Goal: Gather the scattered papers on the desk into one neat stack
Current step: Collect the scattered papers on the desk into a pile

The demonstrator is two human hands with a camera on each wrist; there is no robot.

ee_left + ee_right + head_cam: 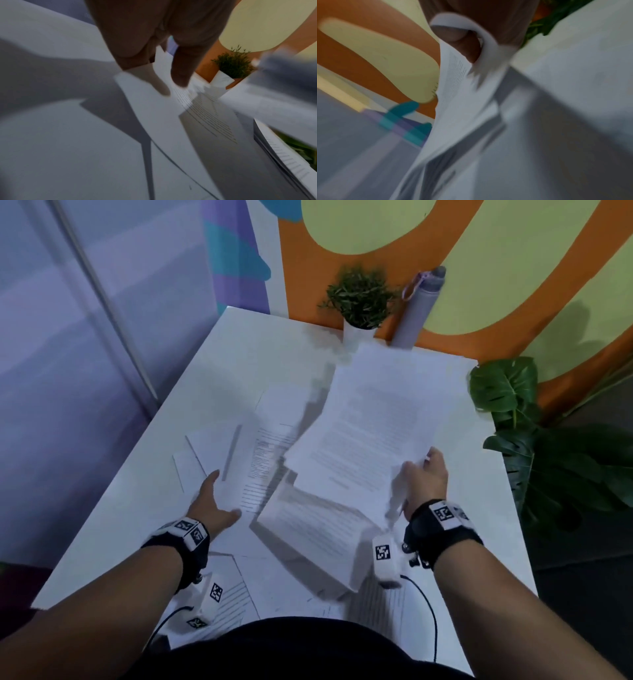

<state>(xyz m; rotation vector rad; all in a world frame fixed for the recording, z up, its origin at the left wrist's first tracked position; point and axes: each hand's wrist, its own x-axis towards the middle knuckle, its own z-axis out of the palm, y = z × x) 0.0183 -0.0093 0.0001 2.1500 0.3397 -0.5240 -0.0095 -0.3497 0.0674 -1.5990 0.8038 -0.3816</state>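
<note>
- Right hand [423,484] fingers pinch corner of printed sheets [373,422], lifted above tabletop [144,491].
- Left hand [214,501] fingers straight, spread, touching loose sheet [236,460] lying flat.
- Paper stack [318,539] between the hands; more sheets at near edge.

Our head view looks down on the tabletop [144,491]; wrist views sit close, sharing the far plant [235,66].
</note>
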